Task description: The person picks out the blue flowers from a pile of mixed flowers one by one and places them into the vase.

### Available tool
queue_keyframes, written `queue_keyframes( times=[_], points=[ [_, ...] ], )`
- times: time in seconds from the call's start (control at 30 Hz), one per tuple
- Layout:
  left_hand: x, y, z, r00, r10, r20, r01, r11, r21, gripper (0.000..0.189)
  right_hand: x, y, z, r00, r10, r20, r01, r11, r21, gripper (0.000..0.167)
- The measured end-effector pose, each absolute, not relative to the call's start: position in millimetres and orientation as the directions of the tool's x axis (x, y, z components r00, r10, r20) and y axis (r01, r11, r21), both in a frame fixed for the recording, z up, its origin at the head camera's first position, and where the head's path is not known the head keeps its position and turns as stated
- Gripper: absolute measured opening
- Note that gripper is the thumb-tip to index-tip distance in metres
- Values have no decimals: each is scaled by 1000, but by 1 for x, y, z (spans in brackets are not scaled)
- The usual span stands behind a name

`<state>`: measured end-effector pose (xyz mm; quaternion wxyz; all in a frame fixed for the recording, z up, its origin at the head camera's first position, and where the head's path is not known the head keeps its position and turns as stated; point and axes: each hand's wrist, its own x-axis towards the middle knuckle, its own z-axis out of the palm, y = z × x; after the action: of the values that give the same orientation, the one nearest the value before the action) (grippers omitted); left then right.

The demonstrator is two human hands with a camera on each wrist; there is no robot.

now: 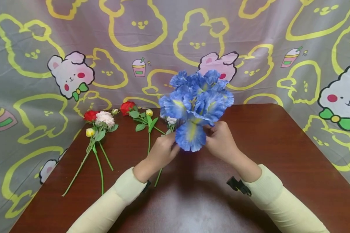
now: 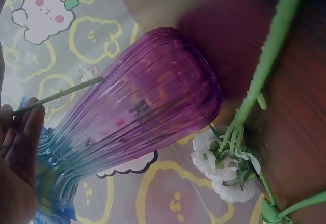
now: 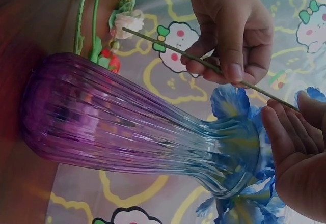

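A blue artificial iris (image 1: pixel 191 136) with a thin green stem (image 3: pixel 168 47) is held in front of the vase. My left hand (image 1: pixel 160 149) pinches the stem between thumb and fingers, its lower end sticking out free. My right hand (image 1: pixel 223 142) holds the same stem higher up, near the bloom. Behind the stem stands a ribbed glass vase (image 3: pixel 117 117), purple at its base and blue at the flared mouth; the blooms mostly hide it in the head view. More blue irises (image 3: pixel 229 104) show at the vase's mouth.
Left on the brown table (image 1: pixel 268 142) lie a red rose (image 1: pixel 90 115), a pale pink flower (image 1: pixel 105 119) and a yellow bud (image 1: pixel 90 132) on long stems. Another red rose (image 1: pixel 127 108) and a white flower (image 2: pixel 221 168) lie nearer the vase. A patterned curtain (image 1: pixel 154 26) hangs behind.
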<state>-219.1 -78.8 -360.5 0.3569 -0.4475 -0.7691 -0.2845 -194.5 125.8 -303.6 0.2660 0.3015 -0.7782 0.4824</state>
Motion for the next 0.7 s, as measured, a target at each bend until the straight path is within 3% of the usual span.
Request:
queue_keyframes(
  times=[0.13,0.3,0.7],
  points=[
    [-219,-76,-361,-352,487,799,887,447,118,13,-193,126,-305,-727,-193,659,-680,336,-652,27],
    [-218,-73,-360,-379,493,783,878,458,136,24,-193,127,-307,-774,-182,606,-631,299,-716,28],
    [-217,-66,-359,-383,495,780,886,435,159,24,-192,130,-311,-795,-153,587,-603,306,-737,17]
  ],
)
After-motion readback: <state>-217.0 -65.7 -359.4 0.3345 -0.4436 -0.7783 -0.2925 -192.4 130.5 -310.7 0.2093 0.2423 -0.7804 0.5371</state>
